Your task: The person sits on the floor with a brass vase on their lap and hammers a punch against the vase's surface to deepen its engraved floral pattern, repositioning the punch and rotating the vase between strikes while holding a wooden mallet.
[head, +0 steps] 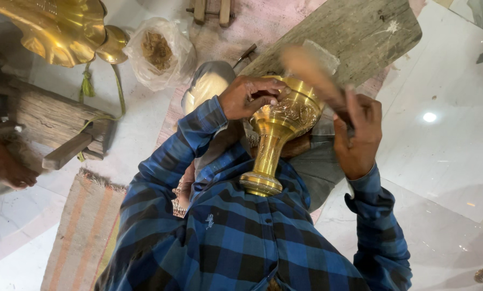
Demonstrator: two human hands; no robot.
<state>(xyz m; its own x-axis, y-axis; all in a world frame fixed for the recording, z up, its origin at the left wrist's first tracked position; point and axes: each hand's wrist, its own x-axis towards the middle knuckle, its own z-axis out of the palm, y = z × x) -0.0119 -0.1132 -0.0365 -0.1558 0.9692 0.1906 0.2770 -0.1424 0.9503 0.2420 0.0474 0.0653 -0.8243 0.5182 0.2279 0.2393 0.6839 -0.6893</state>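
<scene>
A brass goblet-shaped vase (276, 129) with an engraved bowl lies tilted across my lap, its round foot against my blue checked shirt. My left hand (249, 97) grips the rim of the bowl and seems to pinch a small tool against it. My right hand (357, 134) is shut on a wooden mallet (311, 73), which is blurred with motion just above the bowl's rim. The bowl's mouth points toward a grey wooden plank (354, 32).
A wavy-edged brass dish (58, 27) sits at the top left beside a plastic bag of brown material (158, 51). A wooden block (53, 121) and another person's bare foot (7, 167) are at the left. A striped mat (82, 226) lies on the white floor.
</scene>
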